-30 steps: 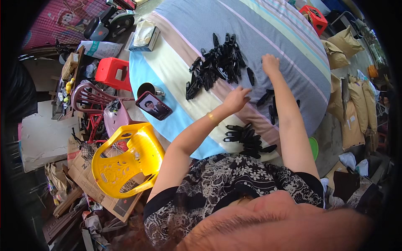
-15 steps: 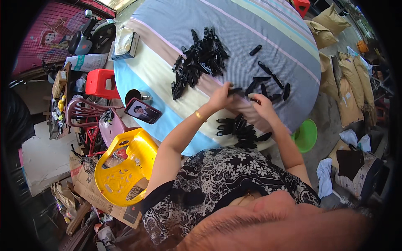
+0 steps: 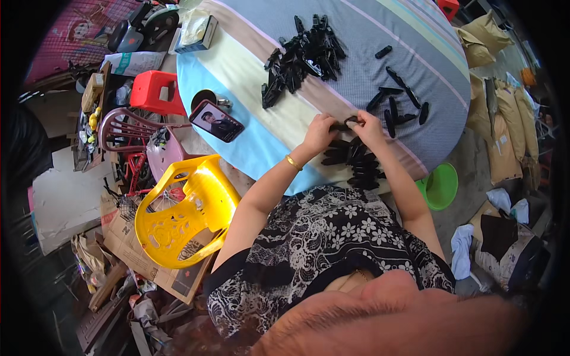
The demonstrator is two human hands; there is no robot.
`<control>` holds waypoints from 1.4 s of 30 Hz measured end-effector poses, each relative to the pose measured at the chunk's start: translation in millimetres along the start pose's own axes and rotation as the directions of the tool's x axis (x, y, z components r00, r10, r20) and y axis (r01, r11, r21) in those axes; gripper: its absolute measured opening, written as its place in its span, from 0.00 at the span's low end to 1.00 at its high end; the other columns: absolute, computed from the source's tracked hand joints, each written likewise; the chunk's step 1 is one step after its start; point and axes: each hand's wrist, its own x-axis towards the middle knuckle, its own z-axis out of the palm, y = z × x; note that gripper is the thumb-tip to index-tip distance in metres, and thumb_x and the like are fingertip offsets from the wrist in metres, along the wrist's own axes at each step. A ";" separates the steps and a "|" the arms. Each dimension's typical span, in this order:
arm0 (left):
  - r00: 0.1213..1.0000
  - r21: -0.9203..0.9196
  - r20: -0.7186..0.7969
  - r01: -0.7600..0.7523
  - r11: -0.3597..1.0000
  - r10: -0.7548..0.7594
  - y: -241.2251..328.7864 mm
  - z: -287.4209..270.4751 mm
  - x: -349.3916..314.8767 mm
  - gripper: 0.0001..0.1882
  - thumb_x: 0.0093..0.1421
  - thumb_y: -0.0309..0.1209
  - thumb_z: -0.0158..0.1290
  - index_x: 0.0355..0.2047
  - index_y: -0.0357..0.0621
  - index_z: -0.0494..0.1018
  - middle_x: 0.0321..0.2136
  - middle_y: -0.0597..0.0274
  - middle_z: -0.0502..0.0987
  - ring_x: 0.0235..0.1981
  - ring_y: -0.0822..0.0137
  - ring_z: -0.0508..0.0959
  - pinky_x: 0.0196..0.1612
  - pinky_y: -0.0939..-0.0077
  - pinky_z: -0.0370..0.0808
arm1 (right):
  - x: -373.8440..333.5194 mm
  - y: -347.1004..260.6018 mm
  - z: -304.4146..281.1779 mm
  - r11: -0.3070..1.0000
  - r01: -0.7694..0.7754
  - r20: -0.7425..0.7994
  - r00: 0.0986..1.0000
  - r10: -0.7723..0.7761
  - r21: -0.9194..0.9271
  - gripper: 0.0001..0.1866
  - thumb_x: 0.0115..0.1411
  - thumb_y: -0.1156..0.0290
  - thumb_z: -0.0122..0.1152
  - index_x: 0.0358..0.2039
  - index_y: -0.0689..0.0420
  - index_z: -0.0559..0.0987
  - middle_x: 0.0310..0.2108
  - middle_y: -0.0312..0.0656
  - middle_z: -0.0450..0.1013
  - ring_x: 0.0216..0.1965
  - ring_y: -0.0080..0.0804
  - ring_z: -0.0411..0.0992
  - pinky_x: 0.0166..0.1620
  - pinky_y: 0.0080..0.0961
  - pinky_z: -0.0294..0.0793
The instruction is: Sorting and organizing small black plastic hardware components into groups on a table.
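Over the striped tablecloth, my left hand (image 3: 320, 132) is closed on a small dark elongated piece (image 3: 339, 127). Close beside it, my right hand (image 3: 369, 129) pinches another small black part (image 3: 351, 120) at the end of that piece; whether the two are joined is too small to tell. Just below my hands lies a bunch of similar black pieces (image 3: 363, 169), partly hidden by them. Farther off is a bigger heap of black pieces (image 3: 306, 53). Several loose black pieces (image 3: 404, 86) are scattered to the right.
On the round table (image 3: 249, 160), a phone (image 3: 217, 121) leans against a metal cup (image 3: 205, 98), left of a tissue box (image 3: 199, 35). A yellow chair (image 3: 208, 196) and red stool (image 3: 155, 92) stand left. A green bucket (image 3: 440, 187) sits at the table's right edge.
My hands have come together from apart, bringing the pieces they hold next to each other. The whole view has shifted, so the table appears higher and farther right.
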 end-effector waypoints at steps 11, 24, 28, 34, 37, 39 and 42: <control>1.000 0.005 -0.011 -0.020 1.000 0.020 -8.1 3.0 -0.1 0.12 0.39 0.23 0.55 0.28 0.40 0.76 0.29 0.54 0.74 0.36 0.52 0.71 0.41 0.63 0.70 | -4.4 -4.3 -23.4 0.612 0.381 0.292 0.924 -0.246 -0.693 0.07 0.43 0.73 0.58 0.26 0.59 0.74 0.29 0.47 0.70 0.34 0.46 0.70 0.36 0.39 0.69; 1.000 -0.055 -0.011 -0.007 0.998 0.006 -19.7 10.1 6.3 0.06 0.38 0.26 0.57 0.21 0.42 0.76 0.25 0.54 0.72 0.33 0.52 0.72 0.38 0.63 0.71 | 14.5 -17.8 -11.2 0.186 0.657 0.603 0.748 -0.276 -0.730 0.05 0.47 0.72 0.51 0.20 0.56 0.75 0.26 0.41 0.69 0.34 0.37 0.69 0.38 0.32 0.65; 0.998 -0.047 0.063 -0.017 0.999 0.020 -16.8 6.8 8.9 0.10 0.39 0.25 0.57 0.26 0.43 0.77 0.28 0.55 0.75 0.34 0.54 0.74 0.40 0.66 0.72 | 17.2 -8.7 -4.8 0.324 0.700 0.593 0.713 -0.375 -0.637 0.05 0.46 0.69 0.55 0.20 0.56 0.74 0.25 0.41 0.68 0.34 0.40 0.69 0.39 0.33 0.67; 0.957 -0.084 0.267 -0.094 0.992 0.114 -5.3 -16.1 8.7 0.12 0.41 0.29 0.59 0.29 0.42 0.77 0.29 0.54 0.75 0.36 0.54 0.74 0.41 0.65 0.72 | 59.6 -17.8 -10.3 0.788 0.372 0.630 0.776 0.025 -0.490 0.10 0.44 0.70 0.54 0.29 0.58 0.76 0.29 0.51 0.72 0.33 0.49 0.71 0.33 0.40 0.69; 0.998 0.058 0.022 0.054 0.997 -0.056 -26.7 -30.7 18.1 0.16 0.44 0.32 0.61 0.35 0.42 0.74 0.31 0.52 0.74 0.37 0.51 0.73 0.42 0.63 0.71 | 106.9 -17.9 1.9 0.705 0.486 0.205 0.870 -0.449 -0.517 0.13 0.49 0.75 0.50 0.36 0.58 0.77 0.35 0.48 0.73 0.37 0.49 0.70 0.40 0.38 0.70; 0.947 0.227 -0.288 0.212 0.951 -0.143 -41.6 -53.3 36.4 0.21 0.44 0.33 0.61 0.39 0.43 0.71 0.33 0.51 0.71 0.38 0.51 0.71 0.40 0.62 0.71 | 133.4 -37.5 13.4 0.593 0.485 0.176 0.846 -0.503 -0.642 0.15 0.51 0.76 0.51 0.41 0.57 0.75 0.41 0.43 0.71 0.41 0.46 0.68 0.43 0.37 0.71; 0.854 0.347 -0.469 0.413 0.842 -0.225 -36.9 -77.1 61.4 0.26 0.44 0.34 0.61 0.43 0.41 0.67 0.35 0.52 0.69 0.39 0.52 0.70 0.39 0.64 0.71 | 163.3 -45.4 36.3 0.448 0.500 0.248 0.824 -0.509 -0.741 0.20 0.51 0.73 0.55 0.48 0.54 0.71 0.48 0.38 0.67 0.48 0.40 0.65 0.43 0.36 0.72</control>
